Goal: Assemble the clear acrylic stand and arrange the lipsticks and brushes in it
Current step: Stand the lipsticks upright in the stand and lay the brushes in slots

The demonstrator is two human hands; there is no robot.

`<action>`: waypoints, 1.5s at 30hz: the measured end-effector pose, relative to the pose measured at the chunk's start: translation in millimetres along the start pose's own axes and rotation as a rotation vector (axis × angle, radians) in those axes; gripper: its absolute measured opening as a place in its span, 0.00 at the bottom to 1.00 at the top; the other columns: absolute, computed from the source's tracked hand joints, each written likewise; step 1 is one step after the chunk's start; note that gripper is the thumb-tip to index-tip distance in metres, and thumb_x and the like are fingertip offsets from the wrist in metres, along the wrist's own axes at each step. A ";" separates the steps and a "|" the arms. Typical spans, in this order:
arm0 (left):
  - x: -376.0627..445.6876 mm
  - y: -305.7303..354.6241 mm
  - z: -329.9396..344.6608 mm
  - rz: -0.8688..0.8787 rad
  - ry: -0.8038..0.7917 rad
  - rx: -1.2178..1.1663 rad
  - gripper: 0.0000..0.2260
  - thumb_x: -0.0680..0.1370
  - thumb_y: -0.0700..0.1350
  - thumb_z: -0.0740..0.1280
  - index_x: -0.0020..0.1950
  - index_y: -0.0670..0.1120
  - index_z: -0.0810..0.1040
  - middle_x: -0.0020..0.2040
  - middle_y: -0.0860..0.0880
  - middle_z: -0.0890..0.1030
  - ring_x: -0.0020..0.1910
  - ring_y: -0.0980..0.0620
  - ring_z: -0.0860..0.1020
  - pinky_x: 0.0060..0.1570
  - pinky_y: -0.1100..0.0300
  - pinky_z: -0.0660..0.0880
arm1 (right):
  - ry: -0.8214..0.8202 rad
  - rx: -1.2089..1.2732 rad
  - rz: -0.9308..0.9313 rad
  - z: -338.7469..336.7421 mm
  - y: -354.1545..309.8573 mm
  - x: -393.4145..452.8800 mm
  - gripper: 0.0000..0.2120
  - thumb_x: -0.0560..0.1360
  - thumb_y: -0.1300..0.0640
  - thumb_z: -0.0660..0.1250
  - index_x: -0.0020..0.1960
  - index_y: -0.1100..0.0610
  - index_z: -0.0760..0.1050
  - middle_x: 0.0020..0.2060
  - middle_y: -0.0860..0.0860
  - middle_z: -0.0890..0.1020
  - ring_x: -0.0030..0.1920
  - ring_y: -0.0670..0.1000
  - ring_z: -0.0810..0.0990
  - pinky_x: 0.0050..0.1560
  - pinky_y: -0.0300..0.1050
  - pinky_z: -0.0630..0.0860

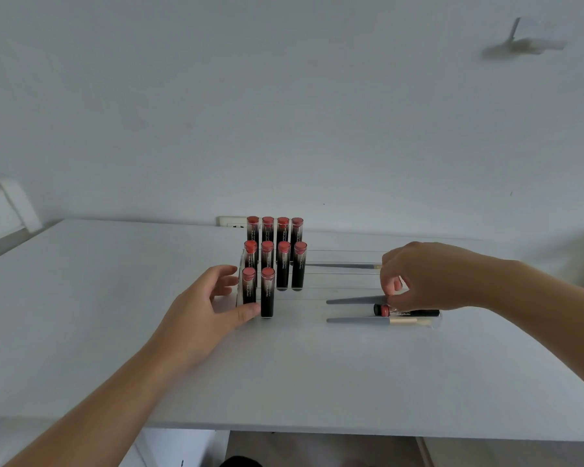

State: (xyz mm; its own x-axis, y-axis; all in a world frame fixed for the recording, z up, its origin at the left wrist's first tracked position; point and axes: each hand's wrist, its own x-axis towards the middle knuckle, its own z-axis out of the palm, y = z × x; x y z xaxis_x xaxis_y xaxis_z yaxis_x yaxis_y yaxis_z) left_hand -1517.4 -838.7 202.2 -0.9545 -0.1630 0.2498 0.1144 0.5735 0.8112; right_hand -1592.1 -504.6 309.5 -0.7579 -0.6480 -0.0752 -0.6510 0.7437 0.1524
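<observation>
Clear acrylic stand, stepped tiers, sits on white tabletop. Ten upright lipsticks, black tubes with red tops, fill its left side: four back, four middle, two front. One more lipstick lies on its side at the front right, between two grey-handled brushes. A third brush lies on a higher tier.

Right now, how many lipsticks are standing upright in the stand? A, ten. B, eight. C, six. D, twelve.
A: the stand holds four upright lipsticks in the back row, four in the middle and two in front; one more lipstick lies flat by the right hand.
</observation>
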 end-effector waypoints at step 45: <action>-0.2 -4.3 1.4 -0.014 0.024 0.042 0.30 0.68 0.60 0.77 0.68 0.58 0.74 0.57 0.65 0.79 0.59 0.67 0.76 0.55 0.64 0.71 | 0.380 0.721 0.025 6.9 -26.9 0.4 0.05 0.70 0.46 0.76 0.42 0.38 0.81 0.34 0.39 0.83 0.32 0.41 0.79 0.32 0.34 0.73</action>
State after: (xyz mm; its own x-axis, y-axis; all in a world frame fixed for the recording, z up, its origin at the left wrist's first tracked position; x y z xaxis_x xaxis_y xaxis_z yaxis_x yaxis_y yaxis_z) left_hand -1518.0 -840.0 197.9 -0.9491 -0.1902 0.2512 0.0885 0.6041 0.7919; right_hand -1575.2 -523.7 298.6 -0.7907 -0.5451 0.2786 -0.5996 0.5977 -0.5322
